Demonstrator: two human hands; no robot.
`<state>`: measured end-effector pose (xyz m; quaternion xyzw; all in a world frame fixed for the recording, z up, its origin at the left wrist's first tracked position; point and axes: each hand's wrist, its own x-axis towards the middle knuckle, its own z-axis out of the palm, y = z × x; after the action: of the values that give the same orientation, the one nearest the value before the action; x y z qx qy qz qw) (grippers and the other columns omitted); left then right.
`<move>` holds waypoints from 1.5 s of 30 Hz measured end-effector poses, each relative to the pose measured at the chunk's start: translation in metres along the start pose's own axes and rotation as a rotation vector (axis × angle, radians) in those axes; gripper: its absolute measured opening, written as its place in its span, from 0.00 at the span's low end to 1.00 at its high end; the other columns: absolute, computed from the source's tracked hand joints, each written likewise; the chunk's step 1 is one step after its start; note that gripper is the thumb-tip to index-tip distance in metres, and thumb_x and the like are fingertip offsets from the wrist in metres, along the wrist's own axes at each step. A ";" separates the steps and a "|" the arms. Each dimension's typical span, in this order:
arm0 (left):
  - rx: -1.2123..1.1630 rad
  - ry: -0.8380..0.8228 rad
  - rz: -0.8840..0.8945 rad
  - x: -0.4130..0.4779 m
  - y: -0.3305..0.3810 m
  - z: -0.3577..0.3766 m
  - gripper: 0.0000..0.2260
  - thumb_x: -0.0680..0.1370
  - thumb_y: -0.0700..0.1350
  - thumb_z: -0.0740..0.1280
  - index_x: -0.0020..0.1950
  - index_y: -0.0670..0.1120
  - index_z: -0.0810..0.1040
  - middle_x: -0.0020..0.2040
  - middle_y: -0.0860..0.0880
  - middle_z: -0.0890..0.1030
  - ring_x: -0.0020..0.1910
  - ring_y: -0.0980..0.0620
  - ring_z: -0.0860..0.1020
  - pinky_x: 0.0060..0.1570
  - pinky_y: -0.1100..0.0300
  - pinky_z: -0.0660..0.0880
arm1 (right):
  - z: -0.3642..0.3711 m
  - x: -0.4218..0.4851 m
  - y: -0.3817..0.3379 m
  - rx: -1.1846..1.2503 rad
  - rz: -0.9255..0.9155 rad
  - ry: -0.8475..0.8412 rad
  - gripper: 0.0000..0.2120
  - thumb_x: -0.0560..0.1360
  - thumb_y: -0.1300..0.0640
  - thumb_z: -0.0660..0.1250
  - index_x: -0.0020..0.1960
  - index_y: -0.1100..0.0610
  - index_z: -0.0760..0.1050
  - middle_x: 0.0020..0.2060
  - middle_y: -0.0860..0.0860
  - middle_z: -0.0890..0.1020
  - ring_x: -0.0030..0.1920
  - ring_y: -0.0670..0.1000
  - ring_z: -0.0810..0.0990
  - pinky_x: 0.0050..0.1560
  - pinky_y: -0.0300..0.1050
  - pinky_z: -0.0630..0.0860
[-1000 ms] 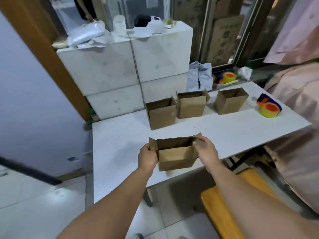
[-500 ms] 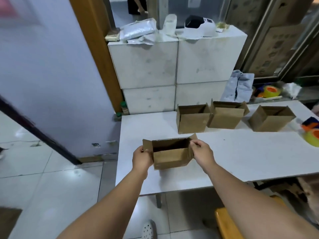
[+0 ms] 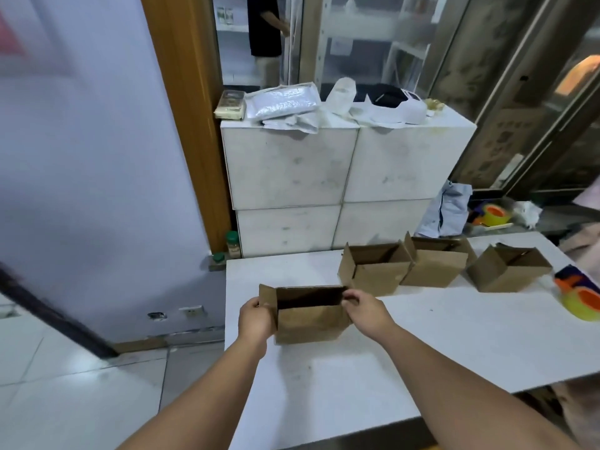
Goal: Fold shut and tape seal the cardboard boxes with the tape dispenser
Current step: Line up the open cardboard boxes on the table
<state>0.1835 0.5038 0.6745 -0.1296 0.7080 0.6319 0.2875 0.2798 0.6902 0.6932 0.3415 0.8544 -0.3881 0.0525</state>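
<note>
An open brown cardboard box [image 3: 310, 323] stands on the white table [image 3: 422, 339], near its left end. My left hand [image 3: 255, 316] grips the box's left side flap. My right hand [image 3: 365, 311] pinches the right side flap at the top corner. Three more open cardboard boxes [image 3: 373, 274] [image 3: 433, 263] [image 3: 508, 267] stand in a row further back. The tape dispenser [image 3: 581, 295], orange and blue with a yellow roll, lies at the table's right edge.
White stacked cabinets [image 3: 344, 177] with bags and clutter on top stand behind the table. A second tape roll [image 3: 495, 216] lies on a ledge at the back right. A person [image 3: 266, 37] stands beyond the glass. Tiled floor lies left of the table.
The view has swung left and up, so the table and boxes sit further right in frame. Both hands stay on the near box's side flaps, which now stands further from the table's front edge.
</note>
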 end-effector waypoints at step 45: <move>-0.047 0.455 -0.012 0.051 0.025 0.129 0.14 0.81 0.35 0.53 0.44 0.44 0.76 0.42 0.43 0.76 0.41 0.46 0.74 0.47 0.51 0.74 | -0.068 0.169 0.038 -0.755 -0.647 -0.030 0.15 0.77 0.60 0.56 0.61 0.53 0.75 0.59 0.52 0.73 0.62 0.54 0.68 0.61 0.47 0.63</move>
<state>0.1608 0.6421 0.6610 -0.2797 0.7388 0.6010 0.1213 0.1865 0.8475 0.6569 0.0106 0.9966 -0.0529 0.0615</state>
